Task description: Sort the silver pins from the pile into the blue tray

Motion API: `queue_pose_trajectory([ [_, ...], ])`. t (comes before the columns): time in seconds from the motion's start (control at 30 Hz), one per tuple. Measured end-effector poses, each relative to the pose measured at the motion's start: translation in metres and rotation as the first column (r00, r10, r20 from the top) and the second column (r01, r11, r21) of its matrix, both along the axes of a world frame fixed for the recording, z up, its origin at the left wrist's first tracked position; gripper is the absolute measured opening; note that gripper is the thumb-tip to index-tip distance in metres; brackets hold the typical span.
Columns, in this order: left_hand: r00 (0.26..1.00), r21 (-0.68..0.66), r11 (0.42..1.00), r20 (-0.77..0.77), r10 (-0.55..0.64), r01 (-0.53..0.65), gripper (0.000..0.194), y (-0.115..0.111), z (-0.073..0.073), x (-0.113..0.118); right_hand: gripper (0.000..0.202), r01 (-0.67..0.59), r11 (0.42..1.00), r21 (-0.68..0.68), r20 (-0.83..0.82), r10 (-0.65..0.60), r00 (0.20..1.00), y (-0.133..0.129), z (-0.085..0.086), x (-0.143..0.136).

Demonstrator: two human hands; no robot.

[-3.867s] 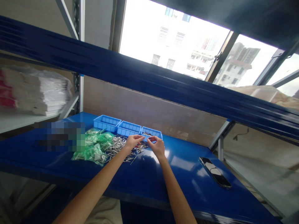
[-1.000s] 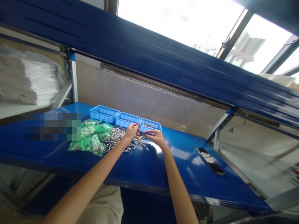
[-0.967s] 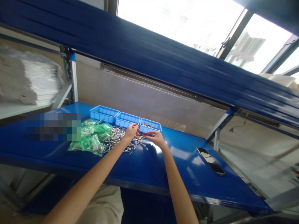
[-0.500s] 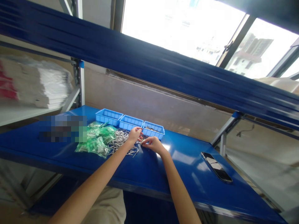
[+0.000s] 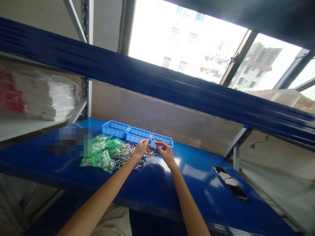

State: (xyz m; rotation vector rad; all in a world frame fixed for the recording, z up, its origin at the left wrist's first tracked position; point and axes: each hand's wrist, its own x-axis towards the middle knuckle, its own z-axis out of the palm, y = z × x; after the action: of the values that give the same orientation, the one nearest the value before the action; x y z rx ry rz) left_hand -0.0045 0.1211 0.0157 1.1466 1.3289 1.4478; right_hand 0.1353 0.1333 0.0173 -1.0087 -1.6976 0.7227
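Note:
Loose metal pins lie in a pile on the blue table. Over the pile's right side is my left hand, its fingers closed on something too small to make out. My right hand is pinched just in front of the right blue bin, around a small piece that I cannot make out. That bin holds some small dark and metal parts. Beside it are the middle blue bin and the left blue bin.
Green-tinted plastic bags of parts lie left of the pile. A phone rests at the table's right. A blue shelf beam crosses above, and wrapped white stacks stand on a shelf at the left.
My right hand has lifted from the table beside the pile to the front of the right bin. My left hand stays near the pile. The camera view has shifted slightly.

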Motion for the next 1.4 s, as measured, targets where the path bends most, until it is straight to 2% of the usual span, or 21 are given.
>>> queue_pose_trajectory([
  [0.1, 0.998, 0.057, 0.998, -0.067, -0.010, 0.014, 0.025, -0.001, 0.000, 0.001, 0.035, -0.024, 0.994, -0.104, -0.131, 0.011, 0.991, -0.001, 0.002, -0.002],
  [0.2, 0.989, 0.092, 0.990, -0.110, -0.098, 0.109, 0.029, 0.000, -0.004, 0.004, 0.041, -0.048, 0.979, -0.197, -0.199, 0.008, 0.980, -0.002, 0.004, -0.005],
  [0.3, 0.971, 0.101, 0.971, -0.120, -0.206, 0.218, 0.036, 0.000, -0.008, 0.009, 0.043, -0.060, 0.972, -0.225, -0.217, 0.010, 0.976, -0.004, 0.003, -0.007],
  [0.4, 0.964, 0.097, 0.963, -0.106, -0.242, 0.252, 0.039, -0.001, -0.010, 0.011, 0.046, -0.098, 0.968, -0.230, -0.231, 0.043, 0.972, -0.005, 0.002, -0.009],
  [0.7, 0.978, 0.108, 0.975, -0.108, -0.181, 0.192, 0.034, 0.002, -0.011, 0.009, 0.046, -0.065, 0.962, -0.266, -0.236, 0.000, 0.972, -0.003, 0.000, -0.009],
  [0.83, 0.992, 0.115, 0.986, -0.022, -0.123, 0.125, 0.030, 0.001, -0.007, 0.008, 0.041, -0.053, 0.983, -0.178, -0.167, 0.023, 0.986, -0.003, -0.002, -0.010],
  [0.97, 0.997, 0.137, 0.988, -0.036, -0.071, 0.076, 0.027, 0.001, -0.006, 0.006, 0.039, -0.078, 0.988, -0.132, -0.108, 0.064, 0.992, -0.004, -0.004, -0.012],
  [1.23, 0.991, 0.196, 0.974, -0.100, -0.093, 0.112, 0.029, 0.001, -0.007, 0.010, 0.043, 0.023, 0.974, -0.226, -0.239, -0.078, 0.968, -0.001, -0.002, -0.008],
  [1.4, 0.994, 0.225, 0.970, -0.080, -0.076, 0.092, 0.028, 0.000, -0.004, 0.011, 0.040, -0.002, 0.971, -0.241, -0.197, -0.047, 0.979, -0.004, 0.001, -0.008],
])
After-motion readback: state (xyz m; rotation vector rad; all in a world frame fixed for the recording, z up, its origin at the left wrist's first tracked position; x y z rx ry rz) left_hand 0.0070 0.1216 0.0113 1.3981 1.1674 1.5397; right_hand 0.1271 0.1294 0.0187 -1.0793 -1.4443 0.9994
